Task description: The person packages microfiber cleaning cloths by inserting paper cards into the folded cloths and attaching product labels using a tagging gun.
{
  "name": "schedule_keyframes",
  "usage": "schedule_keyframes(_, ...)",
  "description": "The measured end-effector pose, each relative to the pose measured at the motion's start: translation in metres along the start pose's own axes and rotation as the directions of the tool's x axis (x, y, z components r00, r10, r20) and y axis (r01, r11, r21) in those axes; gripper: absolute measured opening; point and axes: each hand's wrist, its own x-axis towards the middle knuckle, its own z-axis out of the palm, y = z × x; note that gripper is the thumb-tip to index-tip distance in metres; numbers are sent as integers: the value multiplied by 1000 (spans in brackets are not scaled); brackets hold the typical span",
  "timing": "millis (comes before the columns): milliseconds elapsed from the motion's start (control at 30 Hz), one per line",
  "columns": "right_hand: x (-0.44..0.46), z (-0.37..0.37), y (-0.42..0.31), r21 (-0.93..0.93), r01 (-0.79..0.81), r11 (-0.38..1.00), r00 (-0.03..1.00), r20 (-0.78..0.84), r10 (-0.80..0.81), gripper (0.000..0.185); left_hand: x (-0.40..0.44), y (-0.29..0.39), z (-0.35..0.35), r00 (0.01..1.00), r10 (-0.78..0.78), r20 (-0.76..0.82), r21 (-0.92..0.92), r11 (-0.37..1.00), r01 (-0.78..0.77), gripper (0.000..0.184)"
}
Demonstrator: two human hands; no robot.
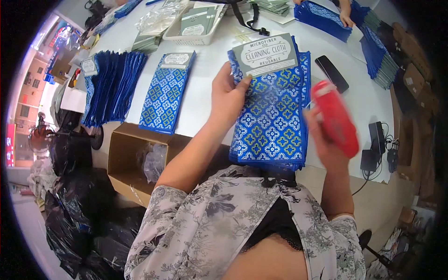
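My left hand pinches the upper left edge of a blue patterned cloth, its thumb at the lower edge of a grey "cleaning cloth" label. The label lies across the cloth's top. More blue cloths show beneath it, at the right edge. Just right of the cloths, my right hand is closed around a red handheld tool, which is blurred by motion. Another labelled cloth lies flat to the left, beside a row of folded blue cloths.
A white basket holds grey labels at the back. A black phone lies right of the cloths, and black adapters sit by the right edge. Another person's hand touches cloths at the back right. A cardboard box stands below left.
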Motion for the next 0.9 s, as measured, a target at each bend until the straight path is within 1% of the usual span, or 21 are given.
schedule_keyframes(33, 8, -4, 7, 31, 102, 994, 992, -71, -100, 25, -1, -1, -2, 1000, -1, 18, 1, 1000, 1, 41)
schedule_keyframes(67, 21, -12, 16, -17, 145, 989, 973, -181, -145, 22, -1, -4, -3, 998, 25, 62, -19, 1000, -24, 42)
schedule_keyframes(100, 36, -16, 19, 46, 117, 992, 974, -199, -106, 22, -1, -5, -3, 993, 52, 108, -41, 998, -47, 43)
schedule_keyframes(133, 51, -27, 23, -36, 146, 989, 974, -171, -150, 25, -2, -3, 0, 990, 52, 131, -43, 998, -47, 43)
schedule_keyframes(200, 69, -20, 29, 311, 87, 947, 970, -245, -8, 31, -6, 1, 5, 988, 47, 150, -78, 996, -36, 42)
schedule_keyframes(233, 75, -18, 36, 307, 89, 947, 967, -255, -8, 31, -7, 3, 6, 984, 47, 172, -90, 995, -32, 42)
schedule_keyframes(300, 82, -12, 49, 508, 6, 861, 982, -164, 90, 32, -6, 2, 5, 981, 52, 189, -78, 996, -38, 42)
schedule_keyframes(333, 82, -10, 52, 511, 6, 859, 982, -164, 90, 32, -7, 1, 4, 979, 56, 197, -67, 997, -44, 42)
schedule_keyframes(400, 79, -3, 60, 560, -83, 824, 992, -35, 123, 33, -7, -5, 1, 978, 46, 203, -47, 998, -37, 42)
schedule_keyframes(433, 77, -2, 65, 495, -151, 856, 985, 4, 171, 32, -7, -7, -1, 977, 36, 210, -31, 999, -30, 43)
schedule_keyframes(467, 75, 0, 67, 499, -152, 853, 985, 6, 171, 32, -6, -8, -2, 978, 35, 208, -26, 999, -31, 43)
schedule_keyframes(533, 69, 7, 58, 402, -161, 901, 980, -45, 196, 31, -5, -6, -6, 957, -68, 281, 82, 996, 47, 44)
schedule_keyframes(600, 64, 8, 54, 376, -163, 912, 978, -62, 201, 30, 2, 3, -15, 944, -102, 314, 87, 993, 79, 47)
schedule_keyframes(633, 62, 7, 49, 399, -167, 902, 977, -55, 205, 30, 7, 14, -19, 955, 18, 297, 315, 942, -115, 51)
schedule_keyframes(667, 59, 6, 45, 422, -171, 890, 977, -46, 209, 31, 13, 24, -20, 942, 138, 306, 523, 802, -288, 55)
schedule_keyframes(700, 57, 5, 44, 424, -174, 889, 977, -40, 211, 31, 19, 33, -19, 929, 230, 290, 560, 747, -359, 61)
schedule_keyframes(733, 56, 4, 43, 395, -172, 902, 980, -20, 196, 30, 22, 48, -13, 875, 313, 369, 583, 655, -480, 59)
schedule_keyframes(800, 52, 7, 41, 370, -169, 914, 984, 13, 177, 29, 27, 60, 3, 776, 329, 539, 548, 563, -619, 56)
schedule_keyframes(833, 50, 10, 41, 347, -185, 919, 982, 23, 189, 28, 26, 69, 12, 821, 82, 564, 629, 602, -492, 54)
schedule_keyframes(867, 47, 12, 42, 323, -201, 925, 979, 30, 202, 27, 26, 72, 19, 812, -170, 558, 710, 604, -361, 52)
schedule_keyframes(900, 47, 14, 45, 324, -201, 924, 979, 35, 200, 27, 31, 50, 15, 776, -100, 623, 674, 571, -469, 43)
